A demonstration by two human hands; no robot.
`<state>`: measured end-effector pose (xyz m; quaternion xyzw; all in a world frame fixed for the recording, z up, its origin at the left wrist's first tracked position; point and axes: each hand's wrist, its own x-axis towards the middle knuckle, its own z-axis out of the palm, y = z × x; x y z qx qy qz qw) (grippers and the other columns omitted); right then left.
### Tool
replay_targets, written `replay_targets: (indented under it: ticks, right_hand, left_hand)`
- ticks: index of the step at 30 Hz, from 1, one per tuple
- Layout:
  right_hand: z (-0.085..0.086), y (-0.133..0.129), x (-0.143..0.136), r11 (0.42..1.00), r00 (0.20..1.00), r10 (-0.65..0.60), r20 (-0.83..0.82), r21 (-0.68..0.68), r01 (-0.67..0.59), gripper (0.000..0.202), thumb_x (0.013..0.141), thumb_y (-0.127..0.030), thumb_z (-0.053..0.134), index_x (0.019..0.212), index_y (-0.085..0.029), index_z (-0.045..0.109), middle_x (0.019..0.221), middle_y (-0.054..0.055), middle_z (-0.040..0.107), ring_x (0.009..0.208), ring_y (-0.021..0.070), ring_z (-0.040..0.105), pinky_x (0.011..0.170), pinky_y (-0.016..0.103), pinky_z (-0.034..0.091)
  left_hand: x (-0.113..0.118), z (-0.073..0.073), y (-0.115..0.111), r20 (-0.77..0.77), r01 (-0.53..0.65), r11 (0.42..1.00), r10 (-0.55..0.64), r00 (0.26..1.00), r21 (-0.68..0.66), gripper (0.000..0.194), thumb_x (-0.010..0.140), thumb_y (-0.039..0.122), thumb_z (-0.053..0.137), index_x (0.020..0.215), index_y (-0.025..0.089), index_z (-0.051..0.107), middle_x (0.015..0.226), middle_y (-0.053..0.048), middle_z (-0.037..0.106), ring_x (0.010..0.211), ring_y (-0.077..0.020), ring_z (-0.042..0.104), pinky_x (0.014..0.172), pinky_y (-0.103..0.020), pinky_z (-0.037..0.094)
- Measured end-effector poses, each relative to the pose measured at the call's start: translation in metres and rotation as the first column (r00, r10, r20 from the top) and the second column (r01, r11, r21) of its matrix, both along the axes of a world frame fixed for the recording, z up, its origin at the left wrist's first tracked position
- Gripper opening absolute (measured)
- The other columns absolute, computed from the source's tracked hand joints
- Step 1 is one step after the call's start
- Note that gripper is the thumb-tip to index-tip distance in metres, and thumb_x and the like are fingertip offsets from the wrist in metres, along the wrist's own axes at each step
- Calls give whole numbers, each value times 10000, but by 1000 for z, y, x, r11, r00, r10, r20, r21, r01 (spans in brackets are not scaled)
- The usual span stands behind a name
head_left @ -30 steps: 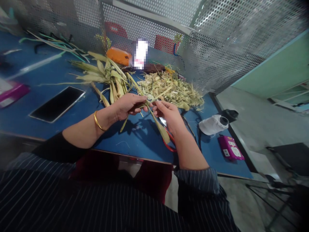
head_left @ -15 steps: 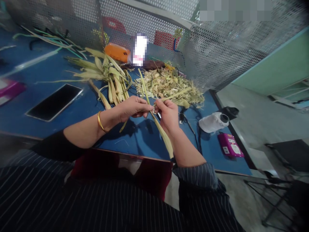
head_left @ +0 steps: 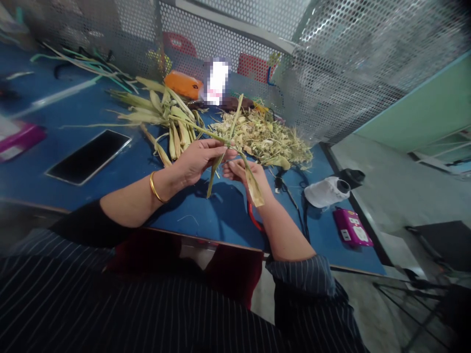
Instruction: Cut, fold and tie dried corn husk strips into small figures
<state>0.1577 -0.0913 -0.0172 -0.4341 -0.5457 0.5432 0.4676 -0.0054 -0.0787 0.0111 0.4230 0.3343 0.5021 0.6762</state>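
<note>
Crossed strips of pale green corn husk (head_left: 235,120) are pinched at their crossing by my left hand (head_left: 202,159), thumb against fingers. The strip ends stick out several ways: one up, one to the left, one down below the fingers, and a wider one over my right wrist. My right hand (head_left: 245,174) is just below and to the right, fingers closed together close to the crossing; what they grip is too small to make out. A red curved handle (head_left: 254,218) shows beside my right wrist, the rest hidden by the hand.
Behind my hands lie a bundle of husks (head_left: 180,132) and a heap of husk scraps (head_left: 268,137). A dark phone (head_left: 88,157) lies left. At right are a white thread cone (head_left: 326,191) and a purple packet (head_left: 351,226). Perforated metal panels (head_left: 235,34) border the table's back.
The husk strips have turned in my hands and now splay out from the crossing. My right hand has moved slightly down and off the crossing. The red handle has come into view.
</note>
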Motion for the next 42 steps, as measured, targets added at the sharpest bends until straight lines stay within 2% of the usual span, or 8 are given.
replay_targets:
  ticks: [6,11,16,21,24,28,35,42]
  right_hand:
    - [-8,-10,-19,991,997,-15,77,132,5,281,806,-448,647,730,-185,709,739,12,686,742,143,610,807,305,471]
    - [-12,-11,-23,979,999,-34,35,200,26,257,839,-368,586,649,-196,602,682,-21,601,712,124,553,783,277,451]
    - [-13,-12,-26,990,998,-59,4,125,58,229,811,-428,619,772,-204,637,733,-12,631,717,134,558,758,291,470]
    - [-10,-13,-25,991,995,-57,-80,117,66,160,788,-312,630,682,-193,614,656,-40,558,648,105,480,707,260,429]
    - [-9,-13,-24,983,994,-101,-29,151,105,166,791,-248,577,633,-200,560,621,-50,479,642,107,424,691,250,400]
    - [-7,-14,-22,973,996,-23,82,229,3,181,828,-247,516,651,-213,538,660,-34,476,702,132,440,758,271,404]
    - [0,-18,-17,946,951,1,310,309,-102,202,876,-262,456,684,-215,498,681,-28,426,692,135,385,678,272,356]
    - [7,-20,-20,932,942,34,334,330,-150,206,878,-288,446,705,-209,527,753,-9,504,753,146,439,752,283,390]
  left_hand:
    - [10,-3,-6,-7,30,998,-30,1000,-53,158,731,191,729,856,97,743,836,-98,748,524,-71,558,443,-185,389]
    - [12,-5,-5,-3,10,1000,-10,1000,-13,174,678,217,783,789,90,743,812,-95,750,522,-62,548,464,-181,421]
    - [12,-4,-7,-5,13,998,-14,1000,-57,239,658,236,798,861,118,750,887,-98,756,669,-124,649,527,-201,485]
    - [13,-2,-8,22,9,999,-8,1000,-45,220,661,200,785,860,113,749,883,-102,757,722,-137,674,599,-211,504]
    - [12,-3,-7,-13,-4,999,3,1000,-35,205,685,229,775,856,118,754,874,-94,760,701,-128,669,616,-219,507]
    - [12,-4,-7,-12,-40,999,39,999,-27,194,700,205,758,872,114,751,879,-86,761,682,-119,662,645,-232,515]
    - [12,0,-10,19,-80,992,82,996,-97,209,691,130,731,898,112,739,769,-54,745,665,-129,661,656,-249,523]
    - [10,1,-8,12,-68,993,70,997,-100,190,706,168,736,886,106,733,753,-53,736,645,-122,655,638,-233,523]
